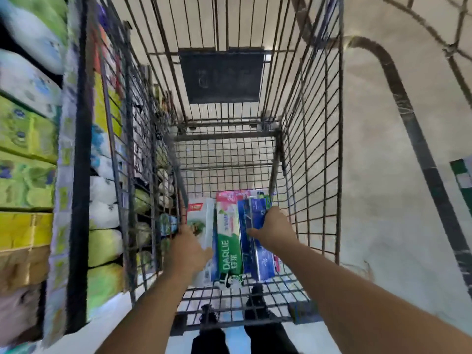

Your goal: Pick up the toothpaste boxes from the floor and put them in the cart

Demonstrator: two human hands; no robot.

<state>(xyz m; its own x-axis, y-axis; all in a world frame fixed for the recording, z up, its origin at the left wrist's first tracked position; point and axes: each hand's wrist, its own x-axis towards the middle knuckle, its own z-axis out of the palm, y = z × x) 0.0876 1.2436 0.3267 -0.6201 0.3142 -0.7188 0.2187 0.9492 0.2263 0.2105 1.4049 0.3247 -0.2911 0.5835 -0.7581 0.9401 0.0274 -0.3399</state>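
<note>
While both arms reach down into the wire cart (314,139), the head view shows a cluster of toothpaste boxes (229,241) lying side by side on the basket floor, long edges touching. The left hand (190,247) rests against the white box (201,221) at the left of the cluster, next to the basket's left wall; its fingers are hidden behind the back of the hand, so whether they curl round the box or merely press it cannot be told. The right hand (274,229) grips the blue boxes (256,226) on the right, thumb on the near face and fingers wrapped over the far edge, probably to settle them flush against the green Darlie box (228,249) between the two hands. Packed this way, the boxes sit flat and cannot slip through the mesh. Beside the cart on the left stands a shelf (79,159) stacked with soft packs. No box is visible on the pale floor (383,175), though motion blur leaves that uncertain.
</note>
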